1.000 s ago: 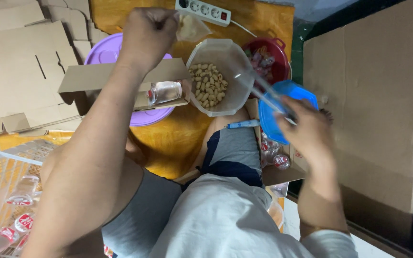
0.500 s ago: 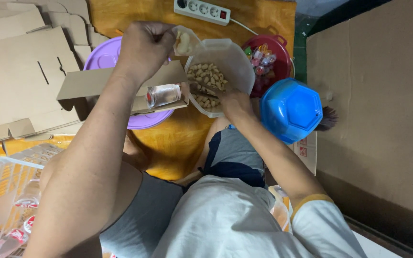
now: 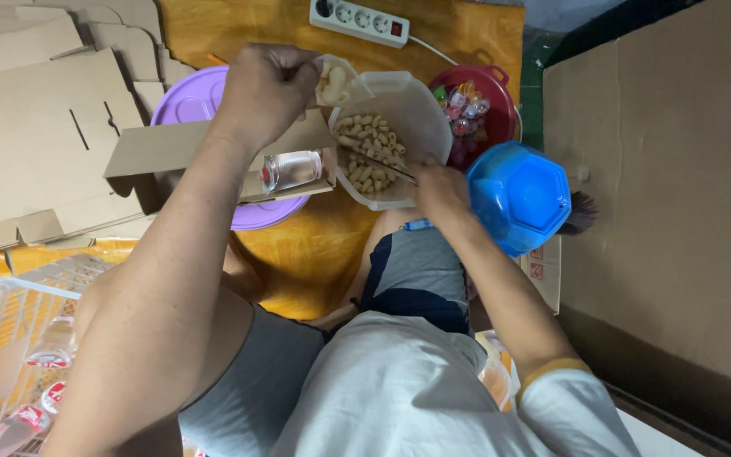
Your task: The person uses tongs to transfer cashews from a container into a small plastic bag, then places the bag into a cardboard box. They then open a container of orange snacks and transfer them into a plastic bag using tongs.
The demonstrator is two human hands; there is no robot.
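The left hand [image 3: 268, 89] is pinching a small clear bag [image 3: 338, 82] — already holding a few pale snacks — over the white tub [image 3: 420, 110]. The right hand [image 3: 438, 186] is gripping tongs [image 3: 382, 159] in the tub, where plenty of snacks [image 3: 370, 152] are lying — so the filling looks barely begun.

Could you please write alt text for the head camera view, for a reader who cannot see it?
Seen from above, a seated person's left hand holds a small clear bag of pale snacks over a white container of the same snacks, while the right hand reaches into it with tongs. Around lie a blue lid, a purple lid, cardboard and a small bottle.
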